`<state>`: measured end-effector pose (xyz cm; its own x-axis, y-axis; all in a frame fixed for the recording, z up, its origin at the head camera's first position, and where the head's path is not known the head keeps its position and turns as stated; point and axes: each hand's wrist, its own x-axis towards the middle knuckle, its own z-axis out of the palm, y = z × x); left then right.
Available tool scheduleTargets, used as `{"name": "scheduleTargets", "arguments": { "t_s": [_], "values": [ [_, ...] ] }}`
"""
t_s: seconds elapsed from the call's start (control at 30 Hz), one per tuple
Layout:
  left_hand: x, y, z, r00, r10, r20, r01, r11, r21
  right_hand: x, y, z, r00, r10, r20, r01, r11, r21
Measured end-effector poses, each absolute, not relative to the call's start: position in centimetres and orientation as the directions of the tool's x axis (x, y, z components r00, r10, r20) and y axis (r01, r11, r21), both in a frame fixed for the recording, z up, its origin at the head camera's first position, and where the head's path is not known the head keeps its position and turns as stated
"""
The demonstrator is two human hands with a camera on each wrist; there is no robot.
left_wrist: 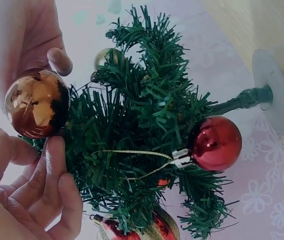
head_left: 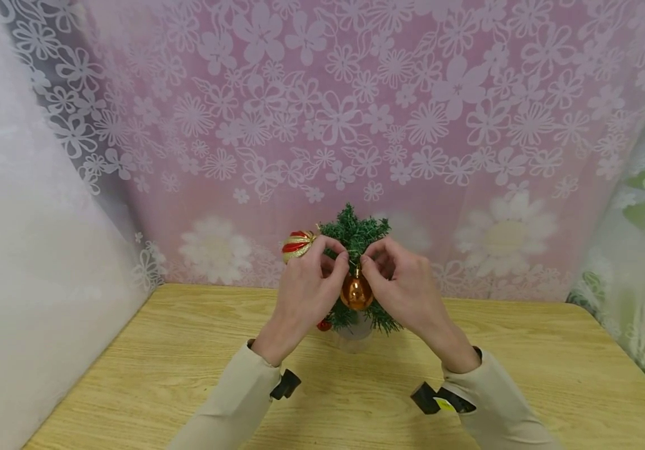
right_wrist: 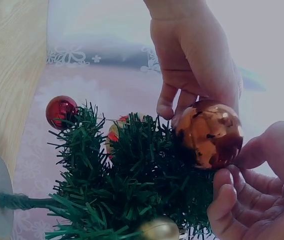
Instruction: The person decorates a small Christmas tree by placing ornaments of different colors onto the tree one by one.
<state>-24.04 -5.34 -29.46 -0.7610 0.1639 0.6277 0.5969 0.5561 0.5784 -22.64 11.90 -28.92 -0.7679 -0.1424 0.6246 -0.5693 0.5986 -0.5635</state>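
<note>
A shiny copper-orange bauble (head_left: 357, 292) hangs at the front of a small green artificial Christmas tree (head_left: 350, 230). My left hand (head_left: 312, 275) and right hand (head_left: 408, 284) meet just above the bauble's cap. Each pinches its thin gold hanging loop between thumb and index finger, against the upper branches. In the left wrist view, the left hand's fingers (left_wrist: 54, 160) are curled beside the copper bauble (left_wrist: 37, 103). In the right wrist view, the right hand's fingers (right_wrist: 224, 205) lie just under it. The fingertips partly hide the loop.
A red-and-gold striped bauble (head_left: 297, 245) hangs on the tree's left side. Lower down are a red bauble (left_wrist: 216, 143) on a gold string and a gold bauble (right_wrist: 161, 228). The tree's round pale base (left_wrist: 277, 92) stands on the wooden table (head_left: 199, 350), before a flowered curtain (head_left: 322, 125).
</note>
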Motion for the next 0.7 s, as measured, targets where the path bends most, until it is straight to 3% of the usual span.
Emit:
{"name": "scheduleTargets", "arguments": {
  "t_s": [0.43,0.7],
  "values": [
    [-24.6,-5.0,-29.8,-0.749,0.195,0.634,0.602,0.601,0.526,-23.0,12.2,-29.2,-0.784,-0.14,0.605,-0.552,0.602,-0.577],
    [-24.2,-4.3,-30.3,-0.76,0.203,0.617,0.606,0.565,0.56,-22.9,12.9,-29.5,-0.783,-0.147,0.604,-0.548,0.623,-0.558]
  ]
}}
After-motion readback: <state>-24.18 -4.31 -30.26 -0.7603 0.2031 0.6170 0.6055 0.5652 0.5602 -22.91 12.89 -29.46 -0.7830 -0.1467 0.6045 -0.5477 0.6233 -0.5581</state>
